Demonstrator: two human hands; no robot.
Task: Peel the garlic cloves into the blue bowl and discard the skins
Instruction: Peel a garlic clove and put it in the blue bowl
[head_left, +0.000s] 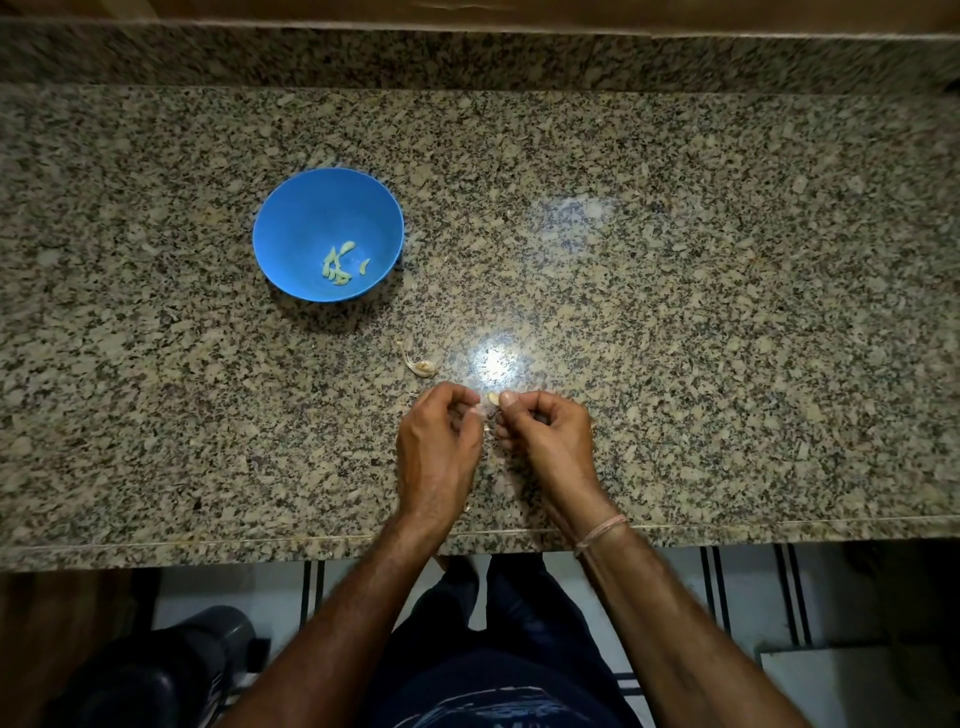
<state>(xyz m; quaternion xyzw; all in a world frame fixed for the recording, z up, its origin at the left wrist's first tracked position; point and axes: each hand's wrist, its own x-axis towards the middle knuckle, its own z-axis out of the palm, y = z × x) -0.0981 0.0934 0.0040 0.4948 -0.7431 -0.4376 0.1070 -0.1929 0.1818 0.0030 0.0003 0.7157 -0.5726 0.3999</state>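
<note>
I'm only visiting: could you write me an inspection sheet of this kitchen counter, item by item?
Surface: speckled granite counter, glossy, with lamp glare near the hands.
Job's things: blue bowl holds several peeled cloves; one garlic clove sits between the fingertips.
Clutter: loose skins lie on the counter between bowl and hands.
Hands: left hand and right hand both pinch the clove, fingers curled.
Cables: nothing seen.
Surroundings: striped floor tiles below the counter edge; a dark object at lower left, unclear.

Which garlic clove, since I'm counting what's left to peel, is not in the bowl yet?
The clove pinched between the left hand and right hand. The other cloves all lie together inside the blue bowl.
</note>
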